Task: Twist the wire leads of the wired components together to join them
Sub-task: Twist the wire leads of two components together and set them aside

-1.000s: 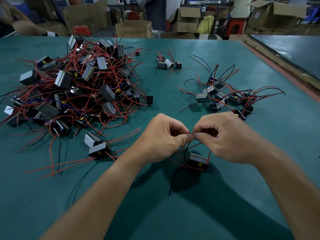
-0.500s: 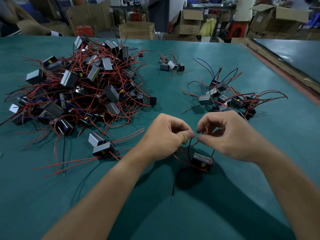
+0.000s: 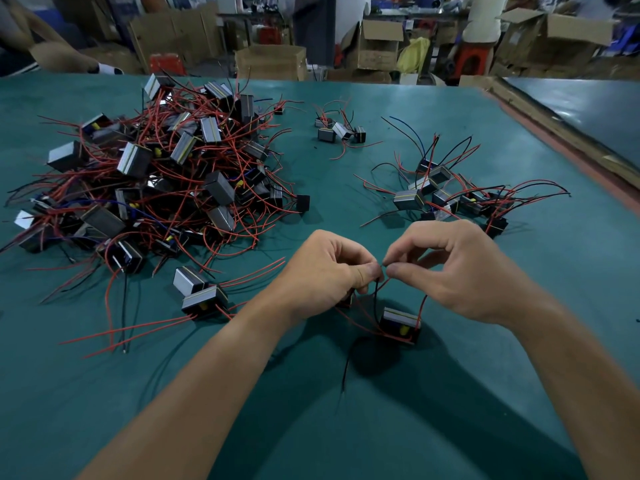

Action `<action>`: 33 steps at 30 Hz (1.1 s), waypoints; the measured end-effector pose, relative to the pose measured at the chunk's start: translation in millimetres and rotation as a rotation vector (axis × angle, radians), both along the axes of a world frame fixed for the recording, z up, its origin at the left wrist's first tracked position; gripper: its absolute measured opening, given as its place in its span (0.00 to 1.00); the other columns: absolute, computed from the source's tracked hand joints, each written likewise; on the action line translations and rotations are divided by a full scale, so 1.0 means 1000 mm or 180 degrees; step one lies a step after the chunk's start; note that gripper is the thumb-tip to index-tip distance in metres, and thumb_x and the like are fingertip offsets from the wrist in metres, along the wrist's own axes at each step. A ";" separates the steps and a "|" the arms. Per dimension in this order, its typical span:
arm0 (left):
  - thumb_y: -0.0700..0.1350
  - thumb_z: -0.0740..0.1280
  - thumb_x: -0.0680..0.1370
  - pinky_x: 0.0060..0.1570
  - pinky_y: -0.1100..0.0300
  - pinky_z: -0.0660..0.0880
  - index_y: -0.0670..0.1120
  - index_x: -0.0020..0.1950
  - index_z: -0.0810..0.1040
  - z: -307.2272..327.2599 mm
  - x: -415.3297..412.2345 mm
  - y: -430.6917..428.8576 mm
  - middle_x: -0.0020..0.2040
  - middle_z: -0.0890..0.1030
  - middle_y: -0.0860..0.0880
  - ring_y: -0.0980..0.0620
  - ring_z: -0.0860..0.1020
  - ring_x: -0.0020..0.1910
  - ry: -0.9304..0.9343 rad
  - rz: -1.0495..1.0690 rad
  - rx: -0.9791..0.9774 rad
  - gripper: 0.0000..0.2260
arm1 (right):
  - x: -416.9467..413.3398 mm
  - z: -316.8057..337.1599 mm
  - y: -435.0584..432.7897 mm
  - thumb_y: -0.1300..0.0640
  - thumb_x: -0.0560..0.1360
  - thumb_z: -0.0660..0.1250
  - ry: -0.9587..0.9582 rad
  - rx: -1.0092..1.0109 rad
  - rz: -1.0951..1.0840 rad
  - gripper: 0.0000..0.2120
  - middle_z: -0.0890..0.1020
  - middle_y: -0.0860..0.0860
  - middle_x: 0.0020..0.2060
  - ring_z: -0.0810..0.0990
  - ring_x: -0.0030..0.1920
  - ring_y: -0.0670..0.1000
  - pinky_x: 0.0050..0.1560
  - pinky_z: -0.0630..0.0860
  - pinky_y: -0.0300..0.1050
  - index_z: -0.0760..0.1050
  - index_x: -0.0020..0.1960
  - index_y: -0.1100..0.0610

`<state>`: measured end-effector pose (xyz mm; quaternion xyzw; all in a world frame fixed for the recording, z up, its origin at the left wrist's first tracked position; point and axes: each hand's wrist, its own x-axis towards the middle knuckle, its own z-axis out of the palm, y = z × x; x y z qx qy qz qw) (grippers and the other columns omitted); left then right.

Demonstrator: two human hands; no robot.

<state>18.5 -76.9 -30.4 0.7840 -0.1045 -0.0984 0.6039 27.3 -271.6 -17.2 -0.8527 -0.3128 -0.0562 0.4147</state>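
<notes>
A small black wired component (image 3: 400, 323) with a silver top and a yellow part lies on the green table (image 3: 450, 410) under my hands. Its red and black wire leads (image 3: 376, 299) rise to my fingertips. My left hand (image 3: 325, 268) pinches the lead ends between thumb and forefinger, its other fingers curled. My right hand (image 3: 457, 268) pinches the same lead ends from the right, fingertip to fingertip with the left. A second dark component (image 3: 347, 300) peeks out beneath my left hand, mostly hidden.
A big tangled pile of components (image 3: 156, 181) with red wires fills the table's left. Two loose components (image 3: 199, 294) lie left of my left wrist. A smaller group (image 3: 450, 199) sits right of centre, several more (image 3: 337, 131) further back. Cardboard boxes (image 3: 270, 62) stand beyond the far edge.
My right hand's fingers have loosened and lifted from a tight fist into a thumb-and-forefinger pinch at the wire ends. Both hands have stayed over the same component.
</notes>
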 end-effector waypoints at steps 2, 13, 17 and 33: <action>0.37 0.69 0.78 0.25 0.68 0.65 0.46 0.35 0.81 -0.001 0.000 0.000 0.25 0.77 0.53 0.59 0.67 0.21 -0.0061 -0.0051 0.0002 0.12 | 0.000 0.000 0.001 0.61 0.73 0.73 0.0017 -0.0056 0.0007 0.07 0.80 0.46 0.34 0.79 0.38 0.50 0.43 0.77 0.53 0.81 0.40 0.51; 0.42 0.73 0.72 0.30 0.64 0.68 0.45 0.39 0.85 -0.011 -0.001 -0.003 0.29 0.79 0.51 0.55 0.72 0.27 -0.1447 0.0016 0.0635 0.03 | 0.001 -0.002 0.003 0.58 0.78 0.67 0.0590 -0.0520 -0.0152 0.10 0.74 0.47 0.28 0.67 0.30 0.45 0.33 0.69 0.48 0.75 0.38 0.51; 0.40 0.74 0.72 0.32 0.69 0.66 0.44 0.40 0.86 -0.009 -0.002 -0.002 0.32 0.78 0.57 0.59 0.74 0.30 -0.2106 0.0015 0.0913 0.01 | 0.000 0.000 0.002 0.60 0.77 0.69 0.0713 -0.0215 -0.0105 0.09 0.78 0.49 0.31 0.72 0.32 0.44 0.36 0.71 0.43 0.77 0.38 0.52; 0.41 0.70 0.74 0.29 0.52 0.72 0.45 0.37 0.83 -0.011 -0.009 -0.014 0.31 0.77 0.50 0.48 0.75 0.31 -0.2938 0.0256 0.1452 0.06 | 0.001 0.008 0.004 0.63 0.77 0.64 0.2462 0.0382 -0.0412 0.15 0.67 0.50 0.27 0.63 0.30 0.48 0.34 0.64 0.42 0.73 0.32 0.56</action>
